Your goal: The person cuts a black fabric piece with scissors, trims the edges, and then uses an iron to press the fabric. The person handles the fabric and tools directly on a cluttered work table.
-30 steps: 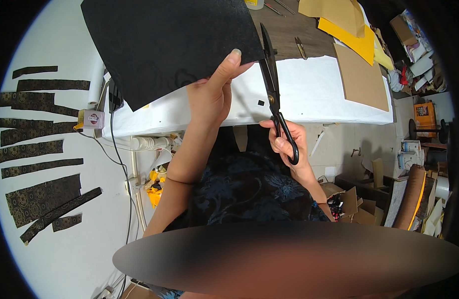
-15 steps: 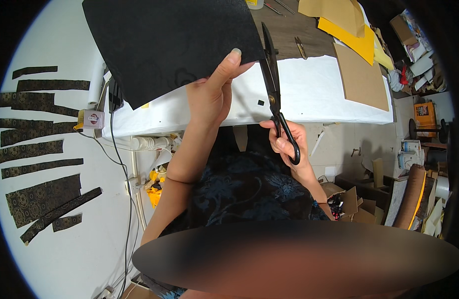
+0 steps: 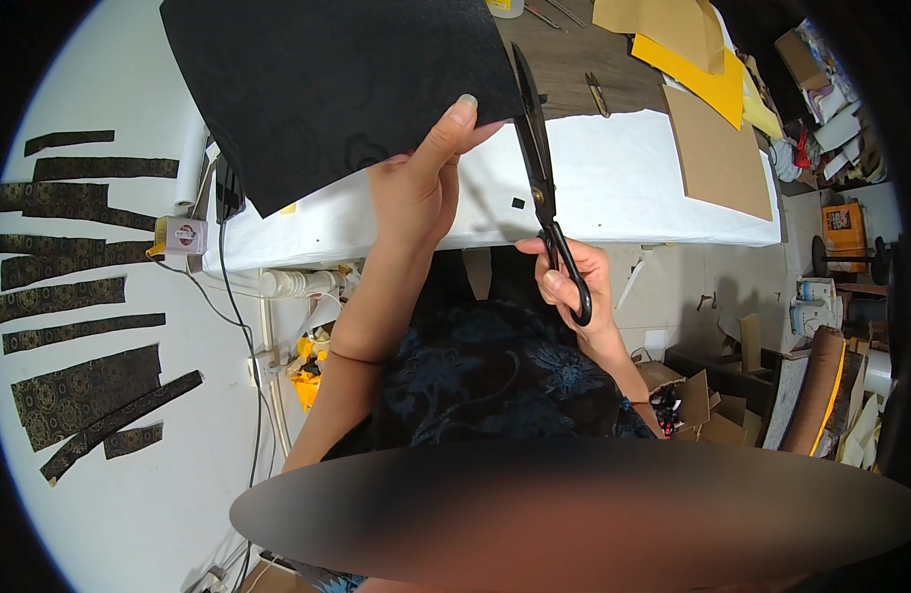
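A large sheet of black fabric (image 3: pixel 327 94), faintly patterned, is held up over the table. My left hand (image 3: pixel 421 188) grips its lower right part, thumb lying on top and the other fingers beneath. In my right hand (image 3: pixel 579 282) is a pair of black scissors (image 3: pixel 540 163), with fingers through the handle loops. The blades point away from me and stand along the sheet's right edge, close to my left fingertips. Whether the blades have the fabric between them is hard to make out. A tiny black scrap (image 3: pixel 518 204) lies on the white covering below.
White covering (image 3: pixel 623 168) lies over the table's near part. Thread snips (image 3: pixel 597 95), brown card (image 3: pixel 717 153) and a yellow envelope (image 3: pixel 688 74) are on the table. Dark patterned fabric strips (image 3: pixel 65 292) lie on the white surface at left, near a black cable (image 3: pixel 250 385). Cardboard boxes (image 3: pixel 707 400) stand lower right.
The fabric's right edge and the scissor blades have shifted slightly to the left. Both hands keep their grip and nearly the same place.
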Available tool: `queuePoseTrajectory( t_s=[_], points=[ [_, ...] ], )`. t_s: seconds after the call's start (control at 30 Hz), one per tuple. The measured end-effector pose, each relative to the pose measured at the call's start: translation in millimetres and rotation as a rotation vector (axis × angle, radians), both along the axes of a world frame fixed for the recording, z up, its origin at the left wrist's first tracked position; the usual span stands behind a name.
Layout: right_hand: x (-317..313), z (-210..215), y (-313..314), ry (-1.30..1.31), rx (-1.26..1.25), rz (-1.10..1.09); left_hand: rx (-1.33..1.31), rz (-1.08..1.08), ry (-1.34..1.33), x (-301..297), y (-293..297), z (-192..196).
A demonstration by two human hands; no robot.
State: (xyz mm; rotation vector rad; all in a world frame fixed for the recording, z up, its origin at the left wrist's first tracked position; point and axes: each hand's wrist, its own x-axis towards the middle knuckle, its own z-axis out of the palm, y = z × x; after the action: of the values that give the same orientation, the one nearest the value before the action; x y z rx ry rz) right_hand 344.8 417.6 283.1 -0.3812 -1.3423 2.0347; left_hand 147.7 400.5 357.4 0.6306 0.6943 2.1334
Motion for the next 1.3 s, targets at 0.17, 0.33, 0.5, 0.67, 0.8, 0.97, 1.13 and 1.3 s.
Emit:
queuePoseTrajectory(
  t_s=[0.17,0.33,0.5,0.67,0.8,0.97,1.13,1.3],
  points=[
    [1,0,-3,-0.029,-0.030,0.000,-0.018,0.000,-0.007,1,-1,0],
    [-2,-3,-2,0.019,-0.013,-0.038,-0.010,-0.009,-0.057,0,1,-1],
    [-13,16,16,0.054,0.072,-0.190,-0.088,-0.027,-0.002,3,-2,-10],
    [-40,48,59,0.035,0.111,-0.420,-0.290,-0.085,0.167,34,-12,-48],
    [-46,45,66,0.018,0.188,-0.458,-0.579,-0.626,0.231,42,-38,-52],
    [-28,19,46,-0.015,0.197,-0.429,-0.062,-0.166,1.321,-5,-75,39],
    [-9,8,19,-0.094,0.208,-0.308,-0.286,0.573,1.832,-85,19,87],
    [21,9,30,-0.057,0.035,-0.131,-0.410,-0.189,1.333,-90,20,68]
  ],
)
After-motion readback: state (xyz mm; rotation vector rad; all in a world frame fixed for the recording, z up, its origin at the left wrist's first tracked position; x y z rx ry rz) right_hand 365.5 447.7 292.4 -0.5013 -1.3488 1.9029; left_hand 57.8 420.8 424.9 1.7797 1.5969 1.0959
